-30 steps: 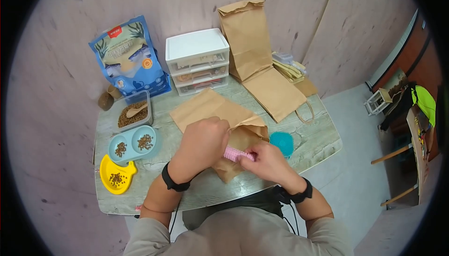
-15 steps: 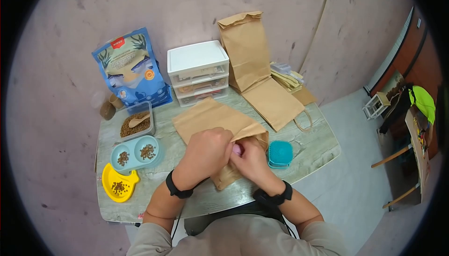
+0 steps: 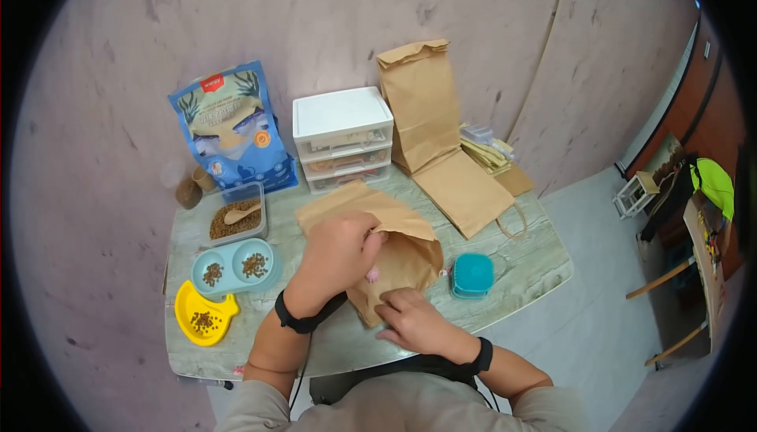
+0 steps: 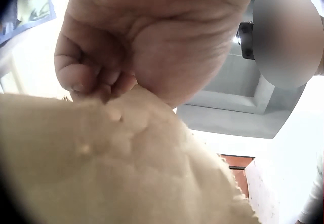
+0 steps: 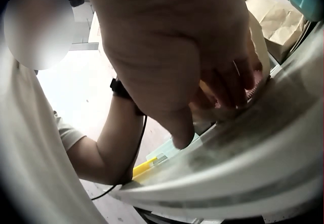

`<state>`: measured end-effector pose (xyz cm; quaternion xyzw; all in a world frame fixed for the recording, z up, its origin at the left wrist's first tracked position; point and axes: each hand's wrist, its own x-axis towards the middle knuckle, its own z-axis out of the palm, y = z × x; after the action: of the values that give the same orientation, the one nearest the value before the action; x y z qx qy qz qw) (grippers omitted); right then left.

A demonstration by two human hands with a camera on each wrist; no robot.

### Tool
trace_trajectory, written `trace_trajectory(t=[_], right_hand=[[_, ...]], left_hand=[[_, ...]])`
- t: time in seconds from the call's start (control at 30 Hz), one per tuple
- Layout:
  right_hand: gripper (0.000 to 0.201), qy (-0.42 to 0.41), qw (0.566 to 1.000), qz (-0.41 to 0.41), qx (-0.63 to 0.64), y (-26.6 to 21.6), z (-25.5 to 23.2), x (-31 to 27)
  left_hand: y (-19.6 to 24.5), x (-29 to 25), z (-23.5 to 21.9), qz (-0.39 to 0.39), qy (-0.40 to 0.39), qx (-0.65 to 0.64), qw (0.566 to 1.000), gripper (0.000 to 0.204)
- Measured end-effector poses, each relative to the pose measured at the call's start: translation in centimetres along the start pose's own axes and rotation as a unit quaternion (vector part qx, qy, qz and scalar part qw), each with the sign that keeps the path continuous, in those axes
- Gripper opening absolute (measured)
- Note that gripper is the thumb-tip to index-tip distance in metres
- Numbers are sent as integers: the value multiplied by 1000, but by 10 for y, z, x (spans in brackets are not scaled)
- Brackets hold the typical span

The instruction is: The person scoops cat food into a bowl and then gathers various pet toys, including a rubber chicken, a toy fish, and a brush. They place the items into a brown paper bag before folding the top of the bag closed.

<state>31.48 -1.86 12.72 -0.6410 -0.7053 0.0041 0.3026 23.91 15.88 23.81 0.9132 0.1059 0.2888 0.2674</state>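
My left hand (image 3: 341, 250) grips the upper edge of a brown paper bag (image 3: 410, 270) that lies on the table with its mouth spread wide. In the left wrist view, the curled fingers (image 4: 76, 74) and thumb pinch the bag's crumpled paper (image 4: 126, 158). A pink studded thing (image 3: 373, 275) shows inside the mouth, partly hidden by the left hand. My right hand (image 3: 418, 323) rests on the near edge of the bag, fingers loosely bent over the paper and thumb apart from them. The right wrist view has pink studs (image 5: 256, 79) beside those fingertips.
A teal-lidded box (image 3: 473, 276) stands right of the bag. To the left are a yellow dish (image 3: 186, 310), a blue double bowl (image 3: 236, 254) and a kibble tub (image 3: 264, 219). A blue food pouch (image 3: 236, 132), white drawers (image 3: 343, 116) and another paper bag (image 3: 422, 100) stand behind.
The right hand has put the pink studded thing into the bag and drawn back out to the bag's near edge. The left hand keeps its grip while the mouth has opened wider.
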Motion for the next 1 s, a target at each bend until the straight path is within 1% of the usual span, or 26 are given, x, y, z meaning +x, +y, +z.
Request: trace_trajectory(t=[0.03,0.1,0.13,0.2,0.23,0.33,0.4,0.47,0.5,0.57,0.6,0.67,0.73,0.8,0.83,0.9,0.97,1.0], right_hand=[[33,5,1000,-2,-3,3,6,0],[20,28,997,-34,-56,9,17,-1],[20,32,997,-35,-59,13,18,-1],[9,43,994,-47,-92,17,16,0],[9,44,993,-53,-92,18,11,2],[7,62,990,-59,-108,25,-29,17],[8,94,979,-49,-174,30,-74,36],[11,182,954,-69,-228,31,-111,60],[11,184,953,-73,-229,32,-127,71],[17,248,933,-80,-250,34,-153,86],[17,251,931,-83,-253,33,-158,88],[20,272,930,-94,-227,33,-166,92],[22,269,936,-92,-206,33,-166,84],[24,261,944,-89,-183,32,-165,73],[25,271,945,-73,-167,31,-165,67],[25,277,948,-57,-147,31,-170,62],[27,305,941,-25,-147,32,-174,59],[27,303,941,-22,-147,34,-174,59]], left_hand=[[2,2,-3,-11,13,-21,1000,15],[-1,4,-2,-13,26,-12,1000,15],[-2,5,-1,-22,41,-5,999,16],[-2,12,-6,-22,45,13,999,16],[-3,17,-10,-27,48,30,998,17],[-9,39,-28,-19,53,51,997,18],[-22,60,-41,-13,75,67,995,20],[-33,79,-57,-65,49,46,996,20],[-34,85,-67,-63,53,48,995,20],[-34,91,-84,-140,38,19,989,20],[-38,89,-90,-137,41,21,990,20],[-47,78,-98,-168,14,-7,986,19],[-41,60,-102,-183,14,-10,983,19],[-33,41,-104,-204,-23,-47,978,22],[-24,34,-109,-200,-36,-48,978,22],[-13,24,-114,-207,-29,-68,976,21],[-5,15,-116,-211,-26,-88,973,20],[-2,12,-116,-196,-44,-90,975,19]])
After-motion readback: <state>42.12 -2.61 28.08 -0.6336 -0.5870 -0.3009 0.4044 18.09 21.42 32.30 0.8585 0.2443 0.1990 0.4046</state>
